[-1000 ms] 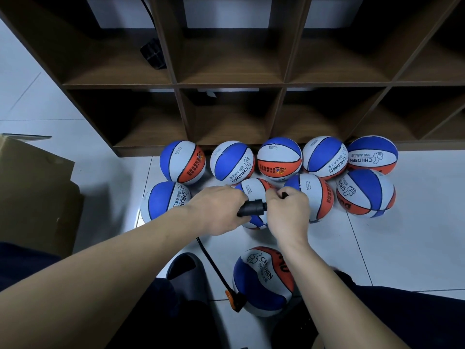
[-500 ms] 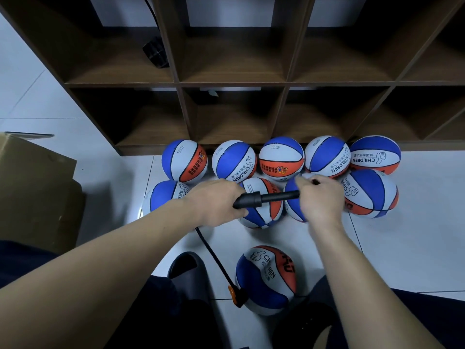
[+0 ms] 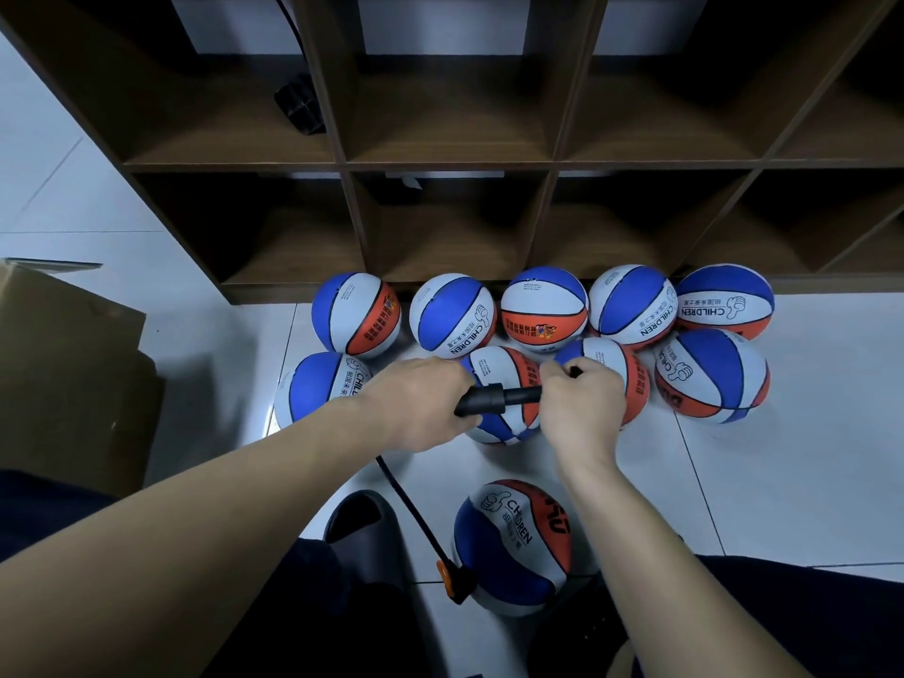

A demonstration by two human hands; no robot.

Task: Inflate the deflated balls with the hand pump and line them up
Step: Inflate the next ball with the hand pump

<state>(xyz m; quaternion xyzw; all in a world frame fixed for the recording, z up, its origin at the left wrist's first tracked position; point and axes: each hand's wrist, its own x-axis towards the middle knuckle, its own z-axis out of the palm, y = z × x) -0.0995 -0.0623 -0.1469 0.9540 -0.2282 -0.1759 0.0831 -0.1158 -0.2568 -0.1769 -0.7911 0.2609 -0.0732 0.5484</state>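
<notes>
Head: pump (image 3: 494,401) horiz., handle rightward

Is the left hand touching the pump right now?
Touching. The head view shows the left hand with its fingers wrapped round the pump barrel, which sticks out of the fist toward the right hand.

You've got blue, white and orange panelled balls (image 3: 513,545), black pump (image 3: 494,401) with orange nozzle clip (image 3: 447,574), dark brown shelf (image 3: 440,163), white floor tiles (image 3: 782,482).

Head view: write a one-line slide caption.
Both hands, left hand and right hand, work the hand pump, hose feeding the nearest ball.
</notes>
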